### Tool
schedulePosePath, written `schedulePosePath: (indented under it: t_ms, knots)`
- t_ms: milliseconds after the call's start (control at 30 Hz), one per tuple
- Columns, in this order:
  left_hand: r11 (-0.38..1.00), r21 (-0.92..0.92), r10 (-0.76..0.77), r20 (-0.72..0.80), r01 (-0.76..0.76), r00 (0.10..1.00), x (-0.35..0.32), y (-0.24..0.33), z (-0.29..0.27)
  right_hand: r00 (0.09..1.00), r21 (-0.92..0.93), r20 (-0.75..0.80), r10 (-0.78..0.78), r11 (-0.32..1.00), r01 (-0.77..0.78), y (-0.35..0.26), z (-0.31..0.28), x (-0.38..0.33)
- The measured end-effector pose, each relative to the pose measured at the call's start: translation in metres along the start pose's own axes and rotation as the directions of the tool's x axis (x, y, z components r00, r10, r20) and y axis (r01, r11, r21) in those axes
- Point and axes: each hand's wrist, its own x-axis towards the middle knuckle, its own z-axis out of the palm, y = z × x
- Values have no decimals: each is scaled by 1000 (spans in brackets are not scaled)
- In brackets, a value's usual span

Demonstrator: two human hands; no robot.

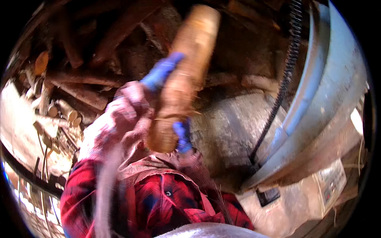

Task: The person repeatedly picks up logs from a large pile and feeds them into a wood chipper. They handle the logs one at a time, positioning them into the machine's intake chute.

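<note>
In front of my chest is a peeled brown log (pixel 186 81), blurred by motion. It slants from the upper right, where its pale end is, down to a rounded lower end close to my shirt. My left hand (pixel 162 72), in a blue glove, grips the log along its left side, partway up. On the other side, near the lower end, my right hand (pixel 182 135), also blue-gloved, is closed against it. The log hides most of the right fingers. Pinkish checked sleeves cover both forearms.
Behind the log lies a dark heap of logs (pixel 79 85), with several cut ends at the left. To the right stands a large curved blue metal body (pixel 337 75). A black ribbed hose (pixel 285 79) hangs beside it, above a pale grey slab (pixel 226 123).
</note>
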Motion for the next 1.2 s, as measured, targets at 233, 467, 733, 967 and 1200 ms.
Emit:
schedulePosePath:
  t_ms: [233,467,733,967,1200]
  knots:
    - [665,315,401,615,-678,679,60,-78,145,791,361,-611,-17,884,297,-98,-211,60]
    - [594,424,803,-357,-683,477,41,-6,-193,948,-70,-265,-175,984,162,-91,-34,154]
    - [664,-466,296,-554,-584,778,7,-24,-254,771,-900,434,-467,-184,395,-293,180,456]
    - [398,-691,347,-495,-603,797,29,4,-204,965,-800,42,-260,570,188,-259,219,356]
    - [55,-861,406,-443,-505,799,-19,-24,-159,827,-566,137,-545,642,517,-175,136,135]
